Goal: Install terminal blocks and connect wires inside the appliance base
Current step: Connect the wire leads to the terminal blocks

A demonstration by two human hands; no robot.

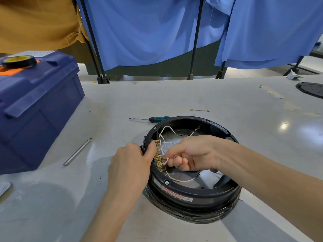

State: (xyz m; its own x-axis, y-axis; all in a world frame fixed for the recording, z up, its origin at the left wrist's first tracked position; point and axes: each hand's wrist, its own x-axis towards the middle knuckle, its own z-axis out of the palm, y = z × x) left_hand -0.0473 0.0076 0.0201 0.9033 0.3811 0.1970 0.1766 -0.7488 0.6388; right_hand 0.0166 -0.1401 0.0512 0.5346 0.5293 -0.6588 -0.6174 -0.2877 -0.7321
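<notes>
A round black appliance base (190,194) lies open side up on the grey table. Along its left inner wall runs a row of brass terminals (157,156) with several white wires (167,128) looping off them. My left hand (132,165) grips the base's left rim from outside, thumb pressed beside the terminals. My right hand (192,154) reaches inside the base, fingers curled and pinching a white wire end right at the terminals. Another white wire (181,179) trails across the base's metal floor.
A teal-handled screwdriver (152,118) lies just behind the base. A grey metal rod (76,152) rests to the left, a loose brass-tipped wire (199,110) farther back. A blue toolbox (35,105) with a black tape roll (18,61) stands left. A black disc (311,89) sits far right.
</notes>
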